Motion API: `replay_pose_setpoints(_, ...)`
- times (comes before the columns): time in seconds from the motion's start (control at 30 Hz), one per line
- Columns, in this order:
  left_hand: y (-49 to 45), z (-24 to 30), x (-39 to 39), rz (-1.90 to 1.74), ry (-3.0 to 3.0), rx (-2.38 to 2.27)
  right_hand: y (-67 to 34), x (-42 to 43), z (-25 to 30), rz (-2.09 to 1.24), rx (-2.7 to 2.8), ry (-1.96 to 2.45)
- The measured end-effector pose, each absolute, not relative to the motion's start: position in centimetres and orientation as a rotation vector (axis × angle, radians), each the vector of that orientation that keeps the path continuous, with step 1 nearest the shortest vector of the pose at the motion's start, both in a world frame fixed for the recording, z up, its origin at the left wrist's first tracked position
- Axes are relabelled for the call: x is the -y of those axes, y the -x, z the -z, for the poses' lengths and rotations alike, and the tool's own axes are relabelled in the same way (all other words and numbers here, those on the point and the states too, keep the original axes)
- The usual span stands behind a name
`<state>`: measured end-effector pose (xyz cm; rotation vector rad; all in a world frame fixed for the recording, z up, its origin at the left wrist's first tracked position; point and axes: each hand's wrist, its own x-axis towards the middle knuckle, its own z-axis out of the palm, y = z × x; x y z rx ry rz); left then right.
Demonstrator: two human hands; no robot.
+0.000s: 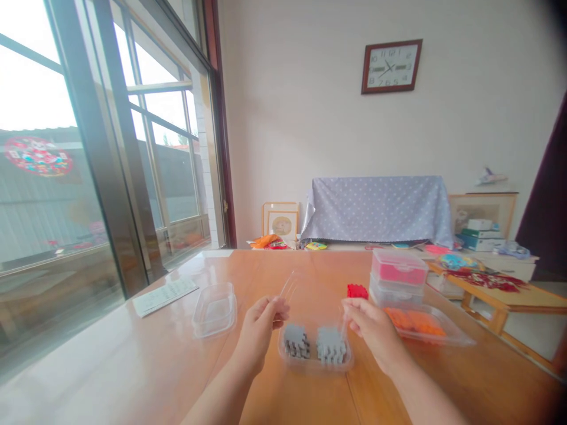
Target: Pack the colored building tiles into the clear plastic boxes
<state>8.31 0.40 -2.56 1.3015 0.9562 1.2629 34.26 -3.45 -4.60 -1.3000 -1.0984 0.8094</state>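
My left hand (260,324) and my right hand (371,326) are both raised over a clear plastic container (314,357) that holds grey plastic pieces (315,345). Each hand pinches one side of a clear plastic lid (290,286), which is tilted up between them and hard to make out. A small red piece (357,291) lies on the table just beyond my right hand.
An empty clear container (214,309) and a printed sheet (165,295) lie to the left on the wooden table (133,378). To the right are stacked boxes, pink on top (398,268), and a tray of orange pieces (416,321). A low side table (509,295) stands further right.
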Motion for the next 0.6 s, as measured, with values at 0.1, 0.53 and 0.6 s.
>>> replay_pose_setpoints(0.1,-7.2,2.7,-1.0,-1.222,-1.427,-1.093,-34.7,3.5,4.8,-0.914,1.095,1.327)
replay_pose_setpoints(0.53,-6.2,3.7,-1.8,-0.958,-1.555,-1.316,-35.2,2.4,6.9,-0.868,1.226,1.419)
replay_pose_setpoints(0.6,-6.1,3.9,-1.8,-0.915,-1.558,-1.326,-35.0,2.4,7.1,-0.858,1.225,1.434)
